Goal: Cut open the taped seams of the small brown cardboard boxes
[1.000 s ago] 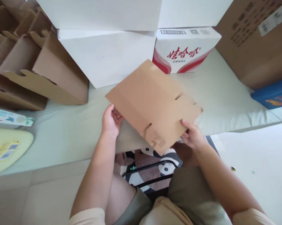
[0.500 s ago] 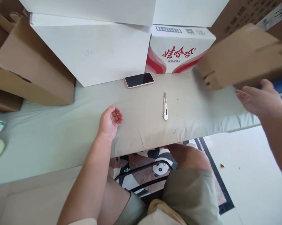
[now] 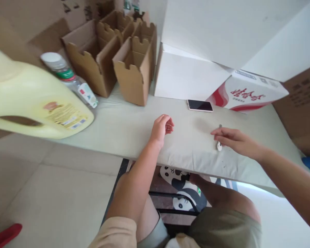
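My left hand (image 3: 163, 130) rests on its edge on the pale cloth-covered surface (image 3: 129, 124), its fingers loosely curled and nothing seen in them. My right hand (image 3: 231, 138) hovers over a white utility knife (image 3: 219, 146), with fingers stretched out toward the left. The knife's handle end and the tip of its blade show; the hand covers its middle, and whether they touch I cannot tell. Beyond the hands lies a phone (image 3: 200, 105) with a dark screen.
Open cardboard boxes (image 3: 132, 77) stand at the back left. Before them are a clear bottle (image 3: 69, 79) and a large pale-yellow jug (image 3: 67, 106). White boxes (image 3: 185, 74) and a red-and-white carton (image 3: 247, 93) line the back; a brown carton (image 3: 303, 100) stands at the right.
The view has swung left, showing the jug, the bottle and the open boxes. My right hand has left the brown box on the right and come over the knife. The left hand stays curled.
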Available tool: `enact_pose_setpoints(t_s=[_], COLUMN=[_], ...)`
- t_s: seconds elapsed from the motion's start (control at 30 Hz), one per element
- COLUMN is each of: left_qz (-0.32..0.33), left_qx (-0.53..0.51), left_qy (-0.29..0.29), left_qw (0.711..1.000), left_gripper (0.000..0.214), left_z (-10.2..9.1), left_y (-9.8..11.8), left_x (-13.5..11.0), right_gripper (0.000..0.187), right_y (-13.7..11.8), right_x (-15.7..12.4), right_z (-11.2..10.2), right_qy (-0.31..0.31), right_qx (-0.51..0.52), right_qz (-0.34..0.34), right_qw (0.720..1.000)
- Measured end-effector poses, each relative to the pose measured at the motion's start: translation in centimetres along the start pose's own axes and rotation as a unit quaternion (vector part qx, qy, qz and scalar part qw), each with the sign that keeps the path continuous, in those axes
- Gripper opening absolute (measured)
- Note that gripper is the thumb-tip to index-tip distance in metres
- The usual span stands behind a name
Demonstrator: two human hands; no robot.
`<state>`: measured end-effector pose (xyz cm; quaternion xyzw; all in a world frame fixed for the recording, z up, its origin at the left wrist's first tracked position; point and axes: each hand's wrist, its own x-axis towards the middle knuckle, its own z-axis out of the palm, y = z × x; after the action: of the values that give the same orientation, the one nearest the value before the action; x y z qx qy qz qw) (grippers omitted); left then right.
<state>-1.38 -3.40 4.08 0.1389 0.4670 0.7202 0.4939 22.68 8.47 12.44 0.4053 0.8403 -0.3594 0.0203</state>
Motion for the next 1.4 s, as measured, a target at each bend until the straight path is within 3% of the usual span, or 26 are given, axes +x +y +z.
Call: enact_pose_setpoints(t_s=[0.13,0.3,0.4,0.5,0.57,0.63,0.73,0.8,0.87,0.9,0.97,1.03,1.1,1.17,1.23,1.33,1.4], left_qz=[0.037,0.068,0.08,0.093,0.129,0.188,0.263,0.297,0.349,0.377,0.402,0.364,0.318,0.306,0.301,0.301,0.325], left_qx=[0.0,-0.001,0.002,0.003,0.004,0.004,-0.004,-0.006,0.015,0.039,0.108,0.179,0.226,0.249,0.258,0.254,0.252], left_qy=[0.034,0.032,0.028,0.031,0.08,0.181,0.323,0.351,0.299,0.237,0.058,-0.124,-0.226,-0.239,-0.213,-0.161,-0.128], left_qw=[0.999,0.997,0.996,0.995,0.988,0.965,0.909,0.888,0.888,0.895,0.907,0.906,0.893,0.887,0.893,0.905,0.902], left_gripper=[0.014,0.015,0.015,0.016,0.018,0.018,0.013,0.007,0.019,0.026,0.036,0.034,0.027,0.023,0.023,0.027,0.036], left_z=[-2.6,-3.9,-3.8,-3.7,-4.0,-4.5,-5.8,-6.3,-6.3,-5.9,-4.6,-2.7,-0.8,0.8,1.8,2.2,2.0], left_y=[1.8,2.7,2.8,2.9,3.1,3.4,4.2,4.5,4.6,4.5,3.9,2.9,1.8,0.8,0.2,-0.3,-0.4], left_x=[-0.5,0.0,0.1,-0.1,-0.3,-0.3,-0.4,-0.5,-0.8,-1.0,-1.7,-2.4,-3.0,-3.2,-3.1,-2.2,-1.4], right_gripper=[0.036,0.054,0.064,0.046,0.029,0.043,0.017,0.011,0.013,0.016,0.017,0.024,0.044,0.059,0.067,0.069,0.046], right_y=[-9.5,-21.9,-26.5,-27.7,-26.8,-24.9,-20.6,-16.9,-12.7,-10.4,-6.1,-2.4,0.2,1.5,1.9,1.9,2.2], right_x=[6.6,13.1,16.0,17.8,17.6,16.0,10.9,6.4,1.9,0.0,-2.8,-4.1,-4.1,-3.5,-2.8,-2.3,-2.2], right_z=[2.6,5.8,6.9,7.2,6.9,6.4,5.3,4.4,3.7,3.5,3.4,3.9,4.5,5.0,5.3,5.7,6.2], right_qy=[0.094,0.165,0.174,0.146,0.137,0.139,0.214,0.253,0.317,0.333,0.389,0.473,0.485,0.438,0.401,0.404,0.432], right_qx=[-0.115,-0.23,-0.297,-0.344,-0.362,-0.361,-0.346,-0.337,-0.29,-0.262,-0.202,-0.124,-0.028,0.082,0.182,0.282,0.29], right_qz=[-0.141,-0.29,-0.251,-0.165,-0.151,-0.166,-0.176,-0.21,-0.24,-0.247,-0.261,-0.227,-0.154,-0.082,-0.048,-0.034,-0.041], right_qw=[0.979,0.914,0.905,0.913,0.91,0.907,0.896,0.882,0.871,0.872,0.86,0.842,0.86,0.891,0.896,0.869,0.853])
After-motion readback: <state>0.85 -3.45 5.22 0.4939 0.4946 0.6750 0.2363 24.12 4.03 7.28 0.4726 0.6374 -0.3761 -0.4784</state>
